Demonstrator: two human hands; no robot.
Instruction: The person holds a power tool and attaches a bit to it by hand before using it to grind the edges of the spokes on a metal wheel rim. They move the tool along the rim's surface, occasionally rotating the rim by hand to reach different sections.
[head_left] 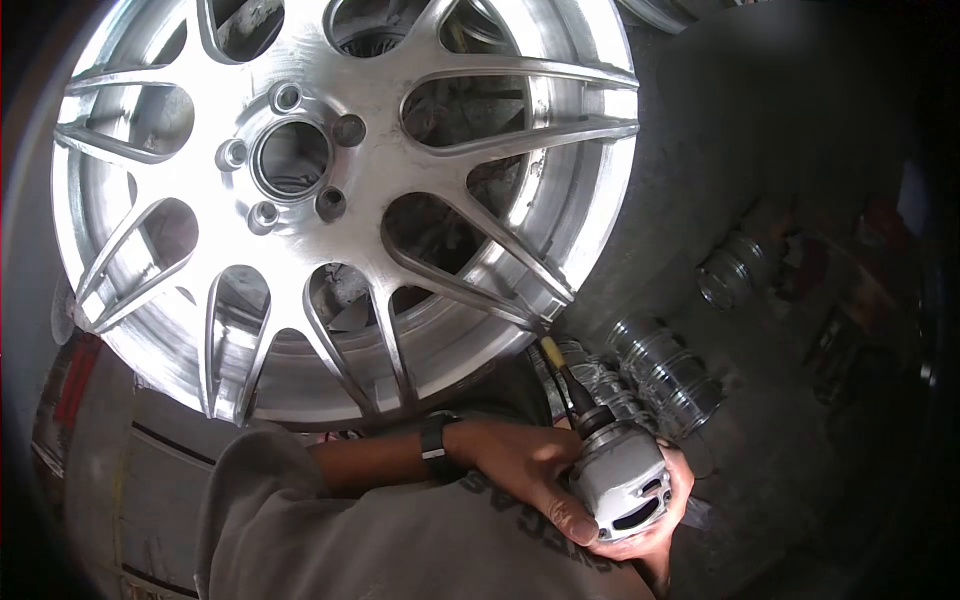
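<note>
A bare, shiny alloy wheel (pixel 340 230) with paired spokes fills the upper left of the head view, its face toward me. Both my hands are closed around a handheld power grinder (pixel 618 480) with a grey, vented body. My left hand (pixel 525 470), below a dark wristwatch (pixel 434 445), wraps the near side with its thumb along the body. On the far side, my right hand (pixel 675 490) cups the tool's rear end. The grinder's slim shaft carries a yellow band (pixel 552 352), and its tip is right at the wheel's lower-right spoke end, by the rim.
Shiny metal cylinders (pixel 665 375) lie on the dark floor right of the wheel, another (pixel 732 270) farther off. Dim reddish items (pixel 880 220) sit at the far right. A grey panelled surface (pixel 165 500) and a red object (pixel 75 385) are at lower left.
</note>
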